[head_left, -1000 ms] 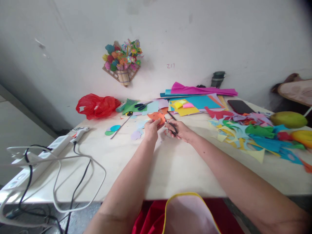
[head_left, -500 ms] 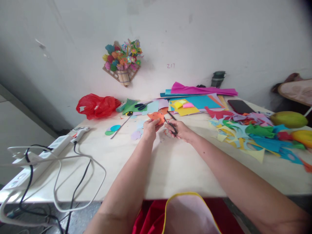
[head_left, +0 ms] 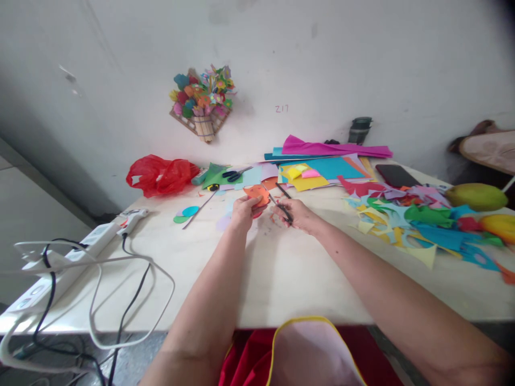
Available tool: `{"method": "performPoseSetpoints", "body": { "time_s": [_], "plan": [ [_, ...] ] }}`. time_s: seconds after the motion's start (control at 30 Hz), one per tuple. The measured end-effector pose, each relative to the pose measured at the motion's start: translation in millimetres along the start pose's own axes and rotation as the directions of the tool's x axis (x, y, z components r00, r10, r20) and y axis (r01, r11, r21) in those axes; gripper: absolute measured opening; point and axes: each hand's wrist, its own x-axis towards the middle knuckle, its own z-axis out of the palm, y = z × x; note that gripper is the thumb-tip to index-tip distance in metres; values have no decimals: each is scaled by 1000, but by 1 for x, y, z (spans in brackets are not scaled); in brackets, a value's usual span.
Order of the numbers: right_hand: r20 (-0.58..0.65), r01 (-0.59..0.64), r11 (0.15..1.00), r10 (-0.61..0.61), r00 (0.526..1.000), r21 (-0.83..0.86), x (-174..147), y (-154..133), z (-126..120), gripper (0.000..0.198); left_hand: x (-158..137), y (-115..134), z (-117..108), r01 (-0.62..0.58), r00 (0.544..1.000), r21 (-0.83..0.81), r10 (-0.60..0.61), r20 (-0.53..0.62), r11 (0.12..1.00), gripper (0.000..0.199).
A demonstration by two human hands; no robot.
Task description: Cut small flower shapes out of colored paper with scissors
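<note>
Near the middle of the table, my left hand (head_left: 244,210) pinches a piece of orange paper (head_left: 256,194) between thumb and fingers. My right hand (head_left: 298,214) is closed round the dark handles of a pair of scissors (head_left: 285,213). The scissors' blades point up and left, close by the paper's right edge; whether they touch it I cannot tell. Small red and orange scraps lie on the table below the hands. Left of my left hand are a blue paper circle (head_left: 190,211) and a green one (head_left: 180,219).
Many coloured paper scraps (head_left: 418,220) spread over the right side, beside a phone (head_left: 396,176). A red plastic bag (head_left: 161,176), a second pair of scissors (head_left: 235,175) and paper sheets (head_left: 341,168) lie at the back. Cables and a power strip (head_left: 86,244) are at left.
My left hand has shifted slightly left with the orange paper, away from the scissors. The right hand has hardly moved.
</note>
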Motion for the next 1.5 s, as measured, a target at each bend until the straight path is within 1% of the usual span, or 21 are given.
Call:
{"method": "performPoseSetpoints", "body": {
  "time_s": [0.2,0.37,0.43,0.5,0.57,0.7,0.87,1.03,1.17,1.33,1.5],
  "plan": [
    [-7,17,997,-17,1000,-74,2,1,1,21,1,4,-7,16,999,63,-19,51,998,21],
    [-58,-41,996,37,998,-74,4,-1,-1,20,2,6,-14,30,994,107,-42,105,994,21],
    [-73,-20,996,14,997,-87,6,1,-4,20,1,6,-15,26,990,115,-42,136,993,23],
    [-74,49,991,-58,996,-126,8,3,-8,21,0,7,-16,24,985,126,-45,168,992,24],
    [-85,88,987,-100,991,-133,7,4,-12,19,0,7,-17,22,979,141,-50,195,990,24],
    [-141,59,988,-79,987,-142,-1,-6,-16,15,0,5,-19,11,969,184,-56,240,983,25],
    [-102,26,983,-45,994,-183,-5,-13,-21,23,1,4,-21,-2,952,221,-66,298,975,31],
    [6,25,991,-24,1000,-130,-3,-10,-29,29,2,4,-20,10,956,245,-82,283,969,33],
    [88,18,995,-9,996,-98,-8,-12,-27,28,4,4,-21,1,963,240,-66,263,971,32],
    [134,14,996,-2,991,-87,-9,-12,-24,25,5,2,-22,-2,962,231,-62,268,973,31],
    [181,34,996,-18,983,-85,-4,-7,-31,32,4,3,-22,2,950,249,-80,302,969,34]
  ]
}}
